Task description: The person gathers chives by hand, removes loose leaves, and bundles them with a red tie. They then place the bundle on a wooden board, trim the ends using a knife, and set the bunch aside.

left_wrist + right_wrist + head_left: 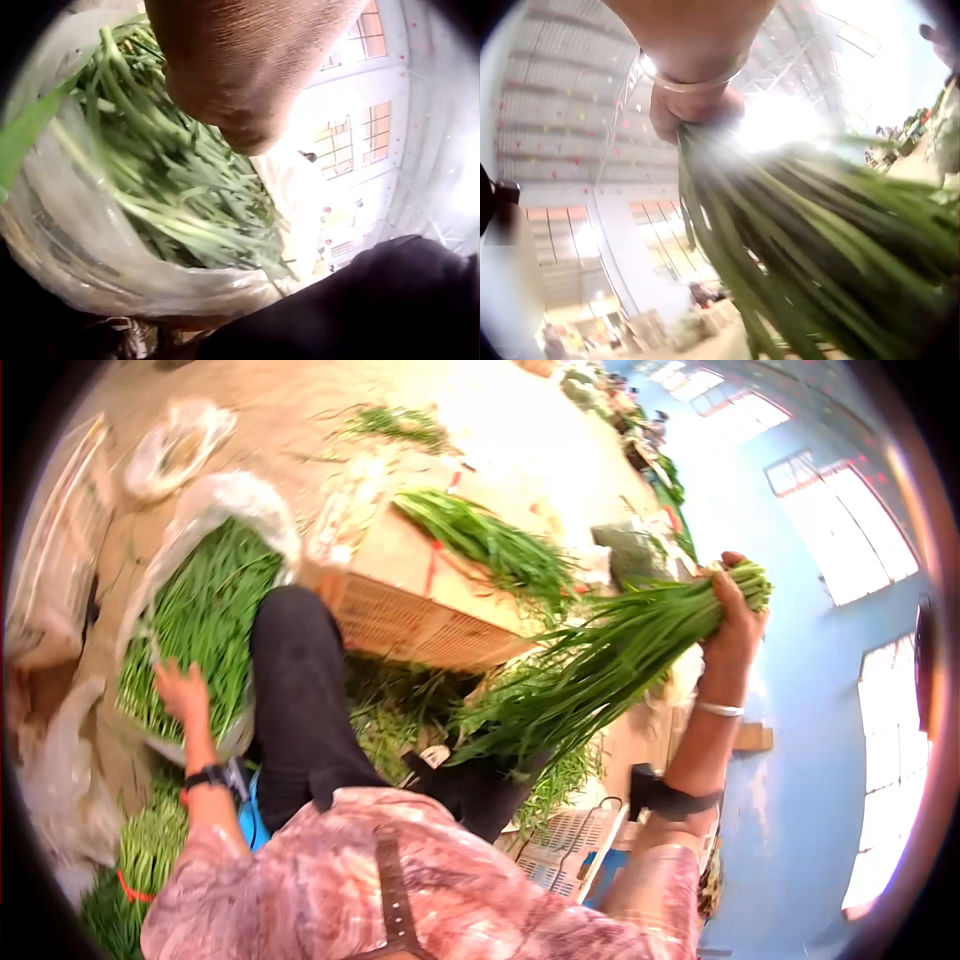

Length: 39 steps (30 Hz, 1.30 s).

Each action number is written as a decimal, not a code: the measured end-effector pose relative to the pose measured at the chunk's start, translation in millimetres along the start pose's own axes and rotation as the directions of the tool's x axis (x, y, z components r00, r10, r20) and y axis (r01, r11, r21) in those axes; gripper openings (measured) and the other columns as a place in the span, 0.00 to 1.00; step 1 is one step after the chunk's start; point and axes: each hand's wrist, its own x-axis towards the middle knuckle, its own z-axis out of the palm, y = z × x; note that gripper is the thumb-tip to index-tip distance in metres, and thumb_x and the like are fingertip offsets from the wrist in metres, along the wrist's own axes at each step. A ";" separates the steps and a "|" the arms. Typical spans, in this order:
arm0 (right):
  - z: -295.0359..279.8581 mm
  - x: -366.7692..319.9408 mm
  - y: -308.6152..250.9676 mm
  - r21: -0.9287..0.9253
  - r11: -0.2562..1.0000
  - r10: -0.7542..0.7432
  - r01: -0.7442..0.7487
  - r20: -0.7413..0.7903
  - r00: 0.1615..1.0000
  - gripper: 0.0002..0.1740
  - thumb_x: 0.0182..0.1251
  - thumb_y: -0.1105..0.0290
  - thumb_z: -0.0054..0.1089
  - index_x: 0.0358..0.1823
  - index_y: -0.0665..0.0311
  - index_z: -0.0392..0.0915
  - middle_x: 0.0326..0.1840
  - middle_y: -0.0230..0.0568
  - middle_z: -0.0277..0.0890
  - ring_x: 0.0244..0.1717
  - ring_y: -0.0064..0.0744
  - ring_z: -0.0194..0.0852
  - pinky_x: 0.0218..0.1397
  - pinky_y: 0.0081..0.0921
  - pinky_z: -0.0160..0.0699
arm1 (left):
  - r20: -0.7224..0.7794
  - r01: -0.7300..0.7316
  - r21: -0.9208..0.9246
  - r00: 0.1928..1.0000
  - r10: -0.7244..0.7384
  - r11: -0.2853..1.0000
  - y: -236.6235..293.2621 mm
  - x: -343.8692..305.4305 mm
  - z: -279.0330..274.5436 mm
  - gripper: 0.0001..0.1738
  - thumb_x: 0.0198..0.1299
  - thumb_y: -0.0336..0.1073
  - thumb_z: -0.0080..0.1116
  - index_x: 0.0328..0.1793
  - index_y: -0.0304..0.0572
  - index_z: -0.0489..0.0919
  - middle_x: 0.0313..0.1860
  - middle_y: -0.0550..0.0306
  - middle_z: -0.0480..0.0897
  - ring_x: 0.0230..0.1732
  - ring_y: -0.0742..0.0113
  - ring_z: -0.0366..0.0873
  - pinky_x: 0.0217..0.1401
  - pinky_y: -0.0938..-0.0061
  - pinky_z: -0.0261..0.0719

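Note:
My right hand [735,610] grips a bunch of long, narrow-leaved greens [625,655] around its pale stem ends, raised off to the right. The leaves fan down and leftward from the fist, and in the right wrist view they hang below the hand [694,105]. On the left, my left hand [183,695] reaches over a white plastic bag [240,490] packed with loose greens [215,585]. Its fingers are spread at the surface of the greens. From the left wrist, the hand [232,75] covers part of the pile, and its fingertips are hidden.
An upturned plastic crate [400,620] stands in front of my knees, with another bunch of greens [490,545] on top. Tied greens [150,850] lie at lower left, near a crumpled plastic bag [75,780]. Scattered leaves [400,425] cover the floor ahead. A blue wall [790,760] rises at right.

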 end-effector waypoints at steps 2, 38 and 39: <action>11.3 -1.9 -3.3 -0.246 0.965 -0.091 0.093 0.020 0.996 0.14 0.50 0.79 0.62 0.42 0.70 0.76 0.32 0.42 0.77 0.29 0.31 0.77 0.34 0.24 0.79 | -0.159 -0.066 -0.196 0.987 0.035 0.978 4.9 8.5 -18.7 0.31 0.59 0.52 0.55 0.64 0.42 0.70 0.71 0.47 0.59 0.67 0.47 0.60 0.63 0.51 0.65; 109.5 -35.4 202.1 0.464 0.609 0.574 -0.643 0.303 0.761 0.14 0.52 0.78 0.55 0.43 0.71 0.73 0.29 0.46 0.76 0.28 0.40 0.79 0.32 0.34 0.82 | 0.077 0.881 -0.076 -0.462 0.883 0.468 232.0 -209.9 -120.5 0.65 0.33 0.74 0.60 0.71 0.35 0.56 0.67 0.39 0.63 0.65 0.43 0.64 0.64 0.52 0.68; 112.6 -37.7 206.6 0.475 0.619 0.566 -0.625 0.282 0.775 0.14 0.52 0.79 0.55 0.42 0.71 0.74 0.28 0.46 0.76 0.26 0.40 0.79 0.31 0.34 0.82 | 0.137 0.870 0.016 -0.490 0.861 0.493 232.9 -214.5 -123.9 0.64 0.29 0.67 0.70 0.69 0.33 0.58 0.65 0.41 0.63 0.65 0.50 0.65 0.61 0.58 0.74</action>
